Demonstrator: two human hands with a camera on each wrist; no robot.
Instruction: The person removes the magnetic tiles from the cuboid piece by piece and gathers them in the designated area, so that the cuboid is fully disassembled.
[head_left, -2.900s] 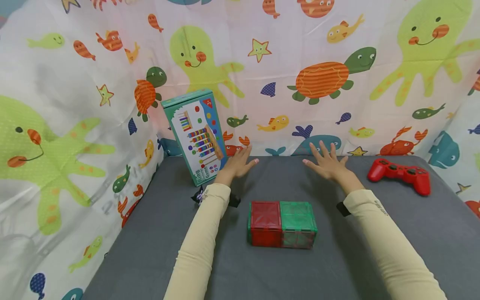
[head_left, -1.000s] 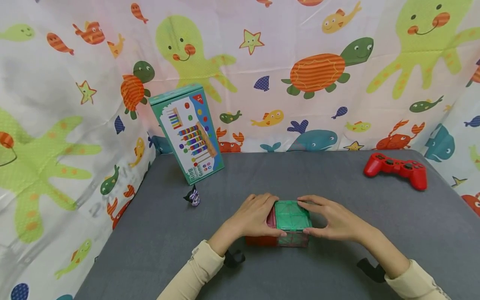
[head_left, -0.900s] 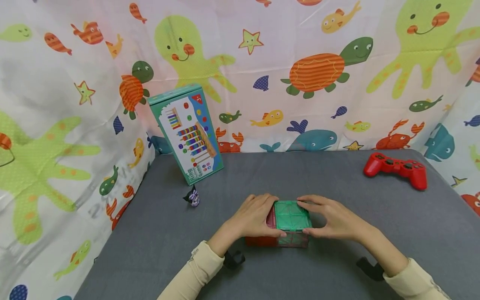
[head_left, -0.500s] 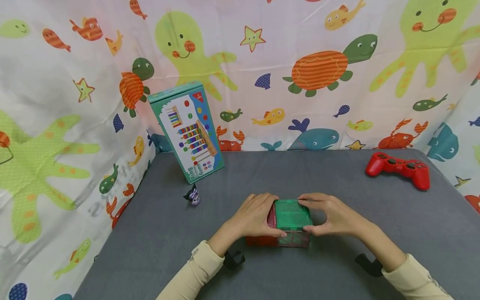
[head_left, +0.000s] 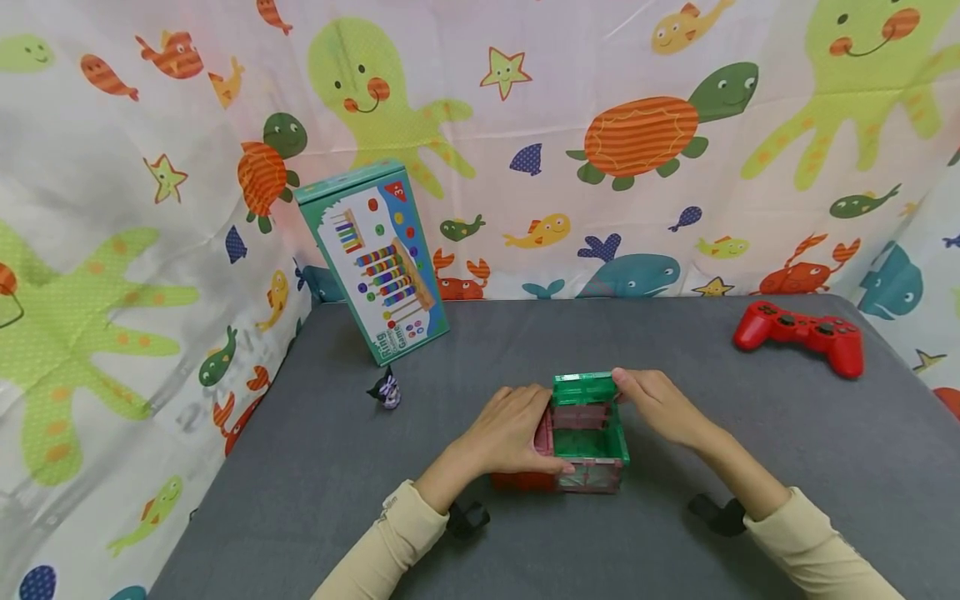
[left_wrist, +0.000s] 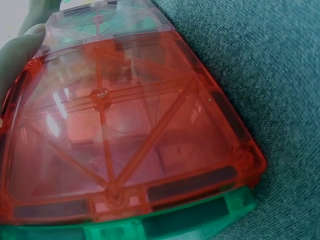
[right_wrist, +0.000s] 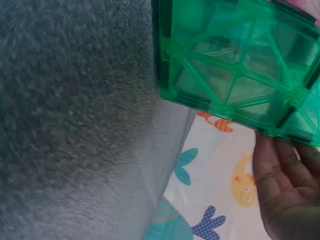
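Lifting the green lid (head_left: 583, 388), flat a moment ago, our right hand (head_left: 666, 408) holds its edge in the fingers; the green half (head_left: 618, 437) now stands open on the tabletop (head_left: 300, 475). Our left hand (head_left: 506, 435) still grips the red half (head_left: 525, 482), seemingly steadying it.

Two hands (head_left: 506, 435), two cubes (head_left: 600, 476) — one controller (head_left: 799, 333)

Grey tabletop (head_left: 262, 500); near its far right corner a red controller (head_left: 798, 335), near the far left a carton (head_left: 382, 267) — teal-green edges, white-and-blue front. Lid (head_left: 583, 388) see-through green; cube (head_left: 588, 477) below it green and pink, other cube (left_wrist: 130, 145) red. Sleeves (head_left: 382, 537) cream, straps (head_left: 720, 515) black. Curtain (head_left: 442, 50) along the far edge: pale, with lime octopuses (head_left: 356, 58) and orange-and-green turtles (head_left: 641, 137) — shells striped.
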